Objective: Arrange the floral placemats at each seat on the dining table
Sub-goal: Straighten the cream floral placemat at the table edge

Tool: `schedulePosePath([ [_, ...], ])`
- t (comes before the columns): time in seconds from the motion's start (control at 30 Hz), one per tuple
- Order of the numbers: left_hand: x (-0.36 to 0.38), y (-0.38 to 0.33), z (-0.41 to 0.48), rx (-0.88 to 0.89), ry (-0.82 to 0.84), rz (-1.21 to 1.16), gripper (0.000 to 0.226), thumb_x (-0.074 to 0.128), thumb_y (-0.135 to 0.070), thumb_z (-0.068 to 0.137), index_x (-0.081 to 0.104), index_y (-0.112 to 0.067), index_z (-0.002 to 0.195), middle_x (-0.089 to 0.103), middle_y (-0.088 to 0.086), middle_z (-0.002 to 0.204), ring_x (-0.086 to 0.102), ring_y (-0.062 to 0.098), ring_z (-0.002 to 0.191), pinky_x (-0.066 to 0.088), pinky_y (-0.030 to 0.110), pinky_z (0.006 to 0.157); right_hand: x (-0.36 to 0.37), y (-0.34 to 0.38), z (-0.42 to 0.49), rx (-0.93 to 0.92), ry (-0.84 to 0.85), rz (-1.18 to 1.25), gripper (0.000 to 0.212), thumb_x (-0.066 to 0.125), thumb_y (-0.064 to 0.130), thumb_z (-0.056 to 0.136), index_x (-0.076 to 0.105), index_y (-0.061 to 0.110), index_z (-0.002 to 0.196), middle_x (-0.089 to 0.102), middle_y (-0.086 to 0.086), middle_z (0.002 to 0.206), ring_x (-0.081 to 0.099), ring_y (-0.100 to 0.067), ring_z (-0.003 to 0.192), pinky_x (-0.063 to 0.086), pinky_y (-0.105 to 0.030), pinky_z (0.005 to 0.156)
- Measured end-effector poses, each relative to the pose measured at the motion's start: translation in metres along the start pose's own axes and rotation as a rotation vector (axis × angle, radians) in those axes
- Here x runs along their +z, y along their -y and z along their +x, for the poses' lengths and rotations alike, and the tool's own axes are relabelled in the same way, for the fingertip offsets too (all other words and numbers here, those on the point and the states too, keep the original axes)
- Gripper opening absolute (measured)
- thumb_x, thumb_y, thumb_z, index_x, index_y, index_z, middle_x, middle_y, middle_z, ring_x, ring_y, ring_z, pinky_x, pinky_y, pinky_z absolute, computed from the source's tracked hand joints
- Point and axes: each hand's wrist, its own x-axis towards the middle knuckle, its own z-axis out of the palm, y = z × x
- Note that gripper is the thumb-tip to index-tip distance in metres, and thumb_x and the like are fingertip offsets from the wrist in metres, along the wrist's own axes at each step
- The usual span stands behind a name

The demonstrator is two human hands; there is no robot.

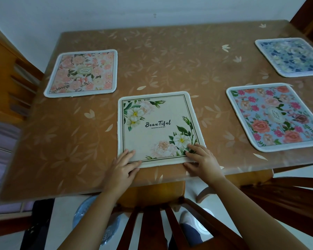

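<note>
A cream placemat point(155, 123) printed "Beautiful" with white and peach flowers lies flat near the table's front edge. My left hand point(123, 165) pinches its near left corner, fingers on top and thumb at the edge. My right hand point(201, 159) grips its near right corner the same way. A pink floral placemat point(83, 73) lies at the far left. At the right lies a blue placemat with pink roses point(273, 116). A blue and white floral placemat point(293, 56) sits at the far right, partly cut off by the frame.
The dining table point(170, 60) has a brown leaf-patterned cover and stands against a white wall. A wooden chair point(152, 222) stands right in front of me, another chair point(5, 76) at the left end, and a third point(287, 192) at the near right.
</note>
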Motion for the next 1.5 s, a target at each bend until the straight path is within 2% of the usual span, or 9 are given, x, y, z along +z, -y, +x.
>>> schedulePosePath([
  [0.33, 0.001, 0.004, 0.001, 0.008, 0.004, 0.014, 0.027, 0.075, -0.001, 0.071, 0.072, -0.015, 0.094, 0.058, 0.014, 0.124, 0.043, 0.034, 0.123, 0.041, 0.059, 0.092, 0.000, 0.002, -0.003, 0.014, 0.006, 0.015, 0.031, 0.078, 0.014, 0.070, 0.069, 0.004, 0.098, 0.061, -0.016, 0.119, 0.050, -0.037, 0.115, 0.045, -0.060, 0.087],
  [0.43, 0.003, 0.006, 0.001, -0.003, 0.032, 0.048, 0.029, 0.072, -0.013, 0.077, 0.068, -0.018, 0.106, 0.051, 0.011, 0.133, 0.035, 0.029, 0.129, 0.036, 0.059, 0.097, 0.002, 0.004, -0.005, 0.029, 0.029, -0.011, 0.036, 0.076, 0.019, 0.073, 0.067, 0.008, 0.106, 0.056, -0.015, 0.127, 0.043, -0.037, 0.122, 0.037, -0.063, 0.093],
  [0.57, 0.014, 0.005, 0.004, -0.123, 0.210, 0.228, 0.053, 0.036, -0.048, 0.092, 0.023, -0.032, 0.141, 0.000, -0.009, 0.151, -0.012, 0.011, 0.136, 0.004, 0.055, 0.109, 0.008, 0.008, -0.001, 0.047, 0.131, -0.049, 0.044, 0.057, 0.040, 0.086, 0.049, 0.026, 0.128, 0.033, -0.001, 0.147, 0.016, -0.026, 0.138, 0.011, -0.065, 0.105],
  [0.67, 0.023, -0.003, 0.009, -0.162, 0.291, 0.411, 0.059, 0.018, -0.053, 0.093, -0.013, -0.032, 0.138, -0.025, -0.005, 0.146, -0.029, 0.018, 0.132, -0.002, 0.059, 0.107, 0.014, 0.006, 0.010, 0.075, 0.274, -0.148, 0.056, 0.034, 0.055, 0.090, 0.018, 0.038, 0.140, 0.005, 0.008, 0.154, -0.011, -0.017, 0.139, -0.004, -0.061, 0.106],
  [0.73, 0.027, -0.008, 0.015, -0.187, 0.300, 0.433, 0.059, 0.016, -0.053, 0.092, -0.021, -0.032, 0.134, -0.030, -0.002, 0.144, -0.032, 0.022, 0.130, -0.005, 0.061, 0.106, 0.020, 0.006, 0.016, 0.079, 0.316, -0.247, 0.063, 0.022, 0.064, 0.086, -0.001, 0.040, 0.140, -0.008, 0.007, 0.154, -0.023, -0.018, 0.135, -0.005, -0.062, 0.105],
  [0.83, 0.031, -0.008, 0.021, -0.199, 0.282, 0.430, 0.060, 0.017, -0.054, 0.092, -0.020, -0.034, 0.134, -0.026, 0.004, 0.148, -0.031, 0.026, 0.132, -0.007, 0.060, 0.106, 0.032, 0.012, 0.023, 0.105, 0.287, -0.333, 0.072, 0.005, 0.076, 0.076, -0.012, 0.041, 0.137, -0.017, 0.004, 0.150, -0.026, -0.025, 0.132, -0.003, -0.064, 0.104],
  [1.07, 0.036, -0.012, 0.048, -0.185, 0.184, 0.434, 0.065, 0.019, -0.056, 0.083, 0.013, -0.031, 0.143, 0.007, 0.014, 0.153, -0.003, 0.038, 0.138, 0.010, 0.066, 0.103, 0.051, 0.023, 0.052, 0.115, 0.226, -0.381, 0.080, 0.008, 0.078, 0.074, -0.006, 0.037, 0.141, -0.014, -0.001, 0.151, -0.015, -0.035, 0.137, 0.001, -0.067, 0.103],
  [1.37, 0.044, -0.011, 0.061, -0.251, 0.152, 0.472, 0.077, 0.023, -0.071, 0.076, 0.007, -0.036, 0.142, 0.005, 0.009, 0.154, -0.007, 0.035, 0.139, 0.013, 0.072, 0.097, 0.057, 0.028, 0.080, 0.110, 0.218, -0.367, 0.081, 0.013, 0.078, 0.075, -0.011, 0.036, 0.141, -0.015, -0.005, 0.151, -0.020, -0.035, 0.135, 0.000, -0.068, 0.102],
  [1.5, 0.046, -0.018, 0.055, -0.273, 0.148, 0.460, 0.085, 0.026, -0.077, 0.070, 0.015, -0.033, 0.142, 0.009, 0.010, 0.154, -0.003, 0.037, 0.139, 0.013, 0.074, 0.095, 0.056, 0.029, 0.076, 0.107, 0.205, -0.369, 0.080, 0.010, 0.078, 0.075, -0.009, 0.036, 0.141, -0.012, -0.005, 0.152, -0.013, -0.036, 0.137, 0.000, -0.068, 0.102],
])
